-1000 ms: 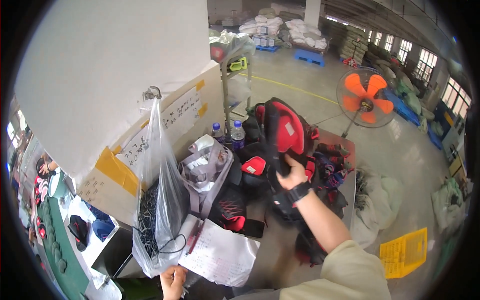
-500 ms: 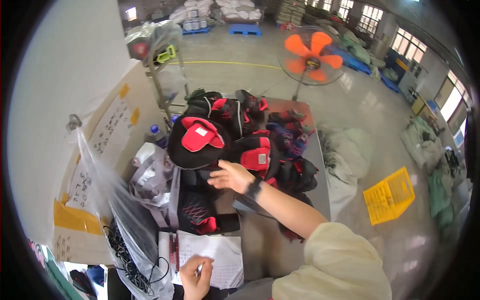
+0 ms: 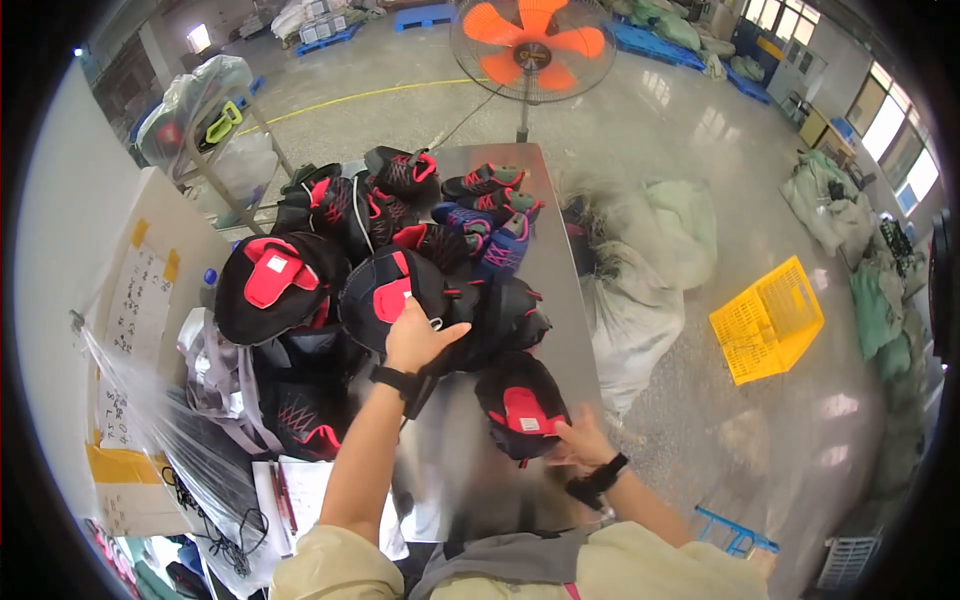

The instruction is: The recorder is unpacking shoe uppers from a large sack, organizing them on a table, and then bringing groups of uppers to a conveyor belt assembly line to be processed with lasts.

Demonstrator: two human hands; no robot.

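My left hand [image 3: 420, 340] reaches over the table, one finger stretched onto the red tongue of a black-and-red shoe upper [image 3: 370, 290], its thumb spread to the right. A small silver metal object [image 3: 436, 323] shows beside its fingers, seemingly held by the curled ones; its kind is unclear. At the table's right edge my right hand [image 3: 588, 447], slightly blurred, pinches the lower right rim of another black-and-red shoe upper [image 3: 520, 405], whose red tongue has a white label. A third shoe upper [image 3: 275, 280] lies farther left on the pile, tongue up.
Black, red and blue shoes [image 3: 490, 225] crowd the far part of the metal table [image 3: 570, 310]. An open notebook [image 3: 305, 495] with pens lies at the near left, beside a cardboard box [image 3: 130, 350]. Pale sacks [image 3: 640, 320], a yellow crate [image 3: 768, 325] and an orange fan [image 3: 532, 55] stand beyond.
My left hand has moved from above the notebook up to the shoe pile. My right hand has left the pile and now grips a shoe upper at the table's right edge. The view has shifted.
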